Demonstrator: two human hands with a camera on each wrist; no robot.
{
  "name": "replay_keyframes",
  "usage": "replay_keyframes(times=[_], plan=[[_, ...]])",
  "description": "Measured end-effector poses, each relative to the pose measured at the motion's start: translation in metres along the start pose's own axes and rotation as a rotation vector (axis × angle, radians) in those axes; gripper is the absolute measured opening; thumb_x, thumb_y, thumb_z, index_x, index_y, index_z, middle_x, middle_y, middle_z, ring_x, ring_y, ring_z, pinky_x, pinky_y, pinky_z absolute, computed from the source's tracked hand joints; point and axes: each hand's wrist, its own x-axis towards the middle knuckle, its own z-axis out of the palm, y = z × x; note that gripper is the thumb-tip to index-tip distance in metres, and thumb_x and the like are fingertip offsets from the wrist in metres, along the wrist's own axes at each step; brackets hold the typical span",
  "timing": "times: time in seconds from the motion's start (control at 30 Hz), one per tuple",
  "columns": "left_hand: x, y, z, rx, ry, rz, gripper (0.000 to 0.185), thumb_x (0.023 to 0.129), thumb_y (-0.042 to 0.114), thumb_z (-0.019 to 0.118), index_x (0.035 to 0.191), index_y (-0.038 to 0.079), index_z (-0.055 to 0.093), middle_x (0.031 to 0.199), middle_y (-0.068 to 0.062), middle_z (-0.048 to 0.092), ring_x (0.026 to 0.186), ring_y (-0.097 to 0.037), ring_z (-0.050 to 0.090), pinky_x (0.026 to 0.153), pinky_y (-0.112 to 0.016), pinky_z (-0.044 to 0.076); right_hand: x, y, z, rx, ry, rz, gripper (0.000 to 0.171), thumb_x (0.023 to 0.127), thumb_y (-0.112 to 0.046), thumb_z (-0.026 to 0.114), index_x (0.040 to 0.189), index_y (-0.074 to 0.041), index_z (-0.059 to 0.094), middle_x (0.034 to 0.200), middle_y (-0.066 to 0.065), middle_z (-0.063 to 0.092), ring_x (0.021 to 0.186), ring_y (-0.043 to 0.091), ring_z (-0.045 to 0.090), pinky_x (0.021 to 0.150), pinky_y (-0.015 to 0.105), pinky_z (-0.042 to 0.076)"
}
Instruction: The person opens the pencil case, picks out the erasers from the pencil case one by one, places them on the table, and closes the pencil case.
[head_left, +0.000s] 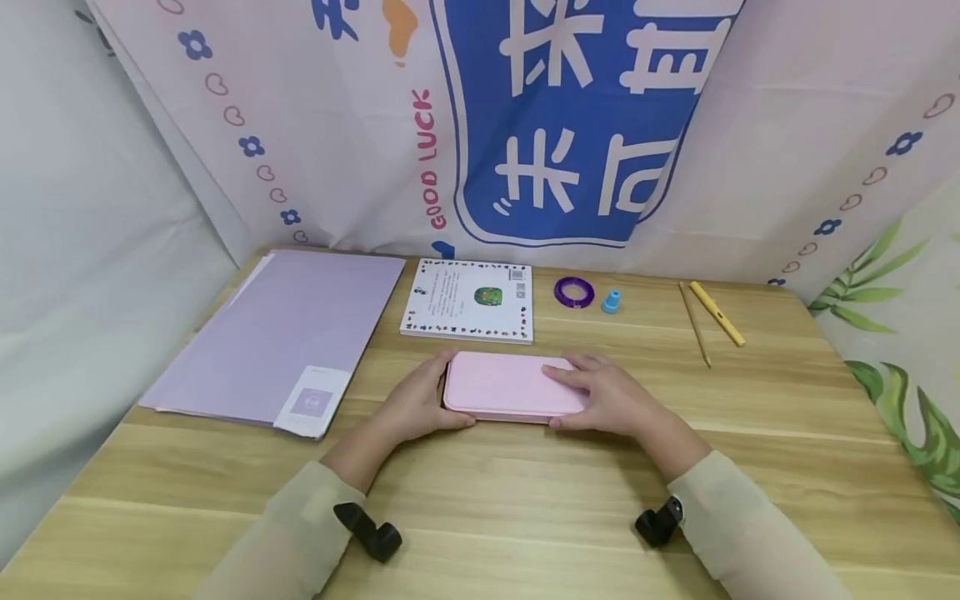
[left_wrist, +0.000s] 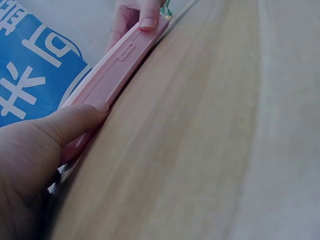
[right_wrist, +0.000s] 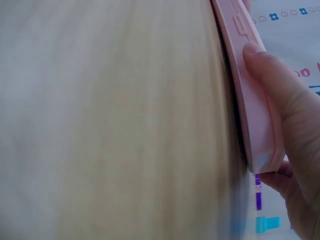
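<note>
Both hands grip a closed pink pencil case (head_left: 504,385) lying flat mid-table: left hand (head_left: 417,406) and right hand (head_left: 611,398) clasp its ends; opening it likely calls for thumbs prising the front seam

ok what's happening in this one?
A person has both hands on a closed pink case lying flat on the wooden table. The left hand grips its left end, thumb on the front edge; the right hand grips the right end, fingers over the lid. Behind it lie a purple folder, a booklet, a purple ring, a blue sharpener and two pencils.
</note>
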Motion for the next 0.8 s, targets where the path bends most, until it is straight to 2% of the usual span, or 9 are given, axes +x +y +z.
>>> replay_keyframes(times=[0.23,0.4,0.57,0.8], plan=[[0.000,0.001,0.000,-0.002,0.023,0.017,0.111,0.066,0.035,0.090,0.150,-0.002,0.029,0.150,-0.024,0.041,0.140,-0.039,0.039,0.117,-0.051,0.034,0.002,-0.010,0.001,-0.060,-0.042,0.037,0.082,0.077,-0.058,0.072,0.148,-0.028,0.044,0.154,0.023,0.037,0.140,0.048,0.034,0.114,0.064,0.029],[0.000,-0.001,0.003,0.001,0.018,0.019,0.111,0.066,0.037,0.090,0.150,-0.002,0.029,0.149,-0.024,0.042,0.140,-0.038,0.040,0.117,-0.050,0.034,0.008,-0.016,0.009,-0.087,-0.036,-0.003,0.081,0.077,-0.053,0.068,0.149,-0.026,0.043,0.154,0.023,0.037,0.142,0.046,0.034,0.116,0.061,0.028],[-0.001,-0.001,0.004,0.003,0.029,0.008,0.111,0.065,0.038,0.090,0.149,-0.002,0.030,0.148,-0.025,0.043,0.138,-0.039,0.041,0.115,-0.051,0.035,0.012,-0.019,0.014,-0.071,-0.014,-0.017,0.081,0.074,-0.050,0.070,0.148,-0.025,0.046,0.153,0.022,0.039,0.141,0.046,0.035,0.115,0.061,0.030],[-0.001,0.000,0.001,-0.035,0.039,0.002,0.111,0.063,0.035,0.091,0.149,-0.001,0.031,0.147,-0.022,0.045,0.138,-0.037,0.043,0.116,-0.050,0.035,0.016,-0.021,0.005,-0.017,-0.071,0.018,0.081,0.075,-0.052,0.071,0.148,-0.027,0.045,0.155,0.020,0.037,0.143,0.044,0.033,0.116,0.060,0.030]])
